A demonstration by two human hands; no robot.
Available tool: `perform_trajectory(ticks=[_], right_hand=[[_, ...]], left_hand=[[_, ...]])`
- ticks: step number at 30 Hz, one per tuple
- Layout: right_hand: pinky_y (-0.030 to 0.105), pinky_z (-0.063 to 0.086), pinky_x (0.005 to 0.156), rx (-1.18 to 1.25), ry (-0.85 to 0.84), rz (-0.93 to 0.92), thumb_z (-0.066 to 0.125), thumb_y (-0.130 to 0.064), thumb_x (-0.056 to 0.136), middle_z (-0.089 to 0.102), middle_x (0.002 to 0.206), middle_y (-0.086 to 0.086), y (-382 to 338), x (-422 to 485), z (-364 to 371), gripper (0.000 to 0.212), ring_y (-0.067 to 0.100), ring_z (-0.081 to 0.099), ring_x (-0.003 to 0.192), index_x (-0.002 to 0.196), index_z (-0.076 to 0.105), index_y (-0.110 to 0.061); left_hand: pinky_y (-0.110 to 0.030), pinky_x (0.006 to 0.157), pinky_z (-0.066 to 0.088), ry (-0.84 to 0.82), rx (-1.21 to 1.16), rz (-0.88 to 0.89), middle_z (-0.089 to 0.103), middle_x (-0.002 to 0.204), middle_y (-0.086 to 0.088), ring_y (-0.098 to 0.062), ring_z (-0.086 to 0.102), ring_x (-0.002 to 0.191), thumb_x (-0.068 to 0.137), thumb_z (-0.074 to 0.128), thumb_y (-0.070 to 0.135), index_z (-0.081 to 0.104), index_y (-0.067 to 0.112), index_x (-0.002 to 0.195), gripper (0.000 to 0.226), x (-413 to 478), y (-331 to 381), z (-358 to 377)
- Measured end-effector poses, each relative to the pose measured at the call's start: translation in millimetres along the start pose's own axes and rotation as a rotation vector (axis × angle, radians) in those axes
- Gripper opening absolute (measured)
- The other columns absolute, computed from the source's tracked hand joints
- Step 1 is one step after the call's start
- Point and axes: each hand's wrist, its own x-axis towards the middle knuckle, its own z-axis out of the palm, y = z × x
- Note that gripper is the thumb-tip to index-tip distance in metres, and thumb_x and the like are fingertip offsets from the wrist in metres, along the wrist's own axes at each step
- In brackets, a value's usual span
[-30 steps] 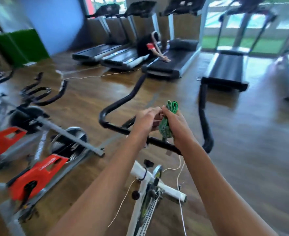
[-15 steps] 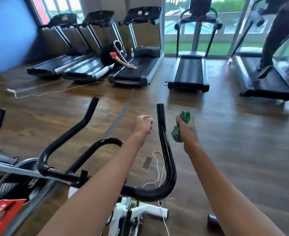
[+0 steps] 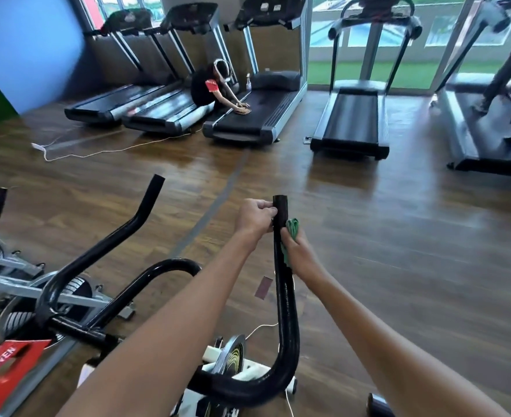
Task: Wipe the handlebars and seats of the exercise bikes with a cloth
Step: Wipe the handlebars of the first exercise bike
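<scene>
A glossy floor (image 3: 398,236) of dark brown wood planks carries everything. A narrow darker stripe (image 3: 218,194) runs across it from the far middle toward the near left. At the far left three treadmills (image 3: 163,114) stand side by side, a fourth treadmill (image 3: 352,121) stands apart to their right, and a fifth treadmill (image 3: 483,139) is at the far right edge. A white power strip (image 3: 38,146) lies far left, its white cable (image 3: 121,149) trailing toward the treadmills. A grey-framed exercise bike (image 3: 16,296) stands near left, a white-framed exercise bike (image 3: 248,371) near centre. A small reddish patch (image 3: 263,286) lies flat just beyond it.
</scene>
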Motion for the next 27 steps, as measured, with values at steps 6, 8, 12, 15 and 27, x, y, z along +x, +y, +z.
perform_trajectory(ticks=[6,8,12,15,27], right_hand=[[0.043,0.049,0.092,-0.002,0.082,0.029,0.033,-0.07,0.089,0.064,0.098,0.002,-32.4,64.7,-2.8,0.058,0.019,0.061,0.093,0.108,0.051,-0.019],[0.042,0.048,0.097,-0.025,0.077,0.055,0.028,-0.075,0.089,0.067,0.11,0.0,-25.2,47.8,-0.1,0.069,0.018,0.062,0.103,0.117,0.056,-0.019],[0.042,0.039,0.106,-0.074,0.022,0.134,0.031,-0.051,0.105,0.059,0.132,0.003,19.6,-21.9,2.5,0.045,0.022,0.053,0.123,0.136,0.049,-0.025],[0.042,0.041,0.104,-0.088,0.036,0.09,0.032,-0.046,0.106,0.061,0.126,0.005,14.2,-14.0,1.6,0.041,0.023,0.055,0.118,0.131,0.052,-0.02],[0.044,0.041,0.105,-0.226,0.051,0.328,0.033,-0.048,0.105,0.06,0.13,0.013,5.1,-86.1,6.6,0.044,0.033,0.055,0.121,0.137,0.048,-0.021]], left_hand=[[-0.022,0.047,0.052,-0.021,-0.044,-0.045,0.063,0.066,-0.007,-0.007,0.059,0.041,0.093,0.06,-0.002,0.067,0.003,0.096,0.009,3.3,-0.1,-5.2],[-0.022,0.047,0.052,-0.027,-0.052,-0.053,0.063,0.068,-0.007,-0.008,0.059,0.043,0.092,0.061,-0.001,0.067,0.003,0.099,0.01,3.7,2.0,-5.8],[-0.024,0.052,0.055,-0.026,-0.078,-0.073,0.062,0.077,-0.009,-0.016,0.059,0.057,0.093,0.062,0.001,0.063,0.006,0.102,0.01,3.7,-0.3,-4.2],[-0.03,0.059,0.056,-0.022,-0.062,-0.06,0.062,0.078,-0.01,-0.018,0.058,0.06,0.093,0.061,0.002,0.063,0.005,0.105,0.012,4.4,-1.2,-3.2],[-0.031,0.057,0.056,-0.068,-0.04,-0.073,0.062,0.086,-0.015,-0.02,0.061,0.063,0.093,0.06,-0.001,0.055,0.008,0.096,0.011,5.2,3.0,-5.1]])
